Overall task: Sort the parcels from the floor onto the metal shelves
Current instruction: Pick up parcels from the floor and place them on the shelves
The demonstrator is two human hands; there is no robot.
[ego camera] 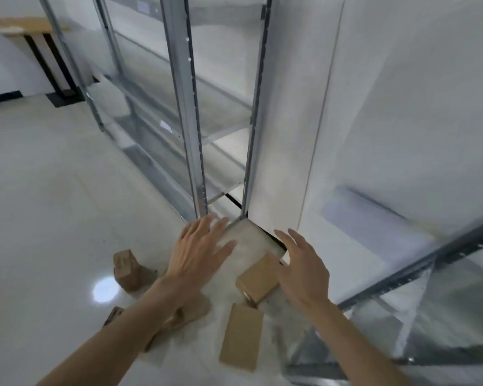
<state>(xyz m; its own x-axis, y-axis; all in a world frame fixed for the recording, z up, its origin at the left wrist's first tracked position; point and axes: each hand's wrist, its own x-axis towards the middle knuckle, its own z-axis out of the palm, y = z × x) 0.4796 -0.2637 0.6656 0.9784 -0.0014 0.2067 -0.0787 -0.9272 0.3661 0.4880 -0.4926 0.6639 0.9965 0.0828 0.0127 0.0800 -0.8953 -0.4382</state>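
Seemingly at the very start of the sort, the metal shelves [195,107] rise bare along the white wall, no parcel visible on any tier in view, while a second rack [418,263] cuts across the lower right corner. Below them the pale tiled floor [39,190] holds every cardboard parcel: a flat one [241,337] lying nearest the camera, a squarer box [258,275] just beyond it, a crumpled one [129,270] off to the left, and at least one more [184,316] half hidden under the left forearm. All of it appears yet to be lifted. A wooden-topped table [25,26] with dark legs stands well apart against the far wall. The person's left hand [198,252] and right hand [301,270] hover over the pile, fingers spread and straight, holding nothing; the right hand is just beside the squarer box. Shelf uprights stand close behind the pile, and motion blur softens the finer detail.
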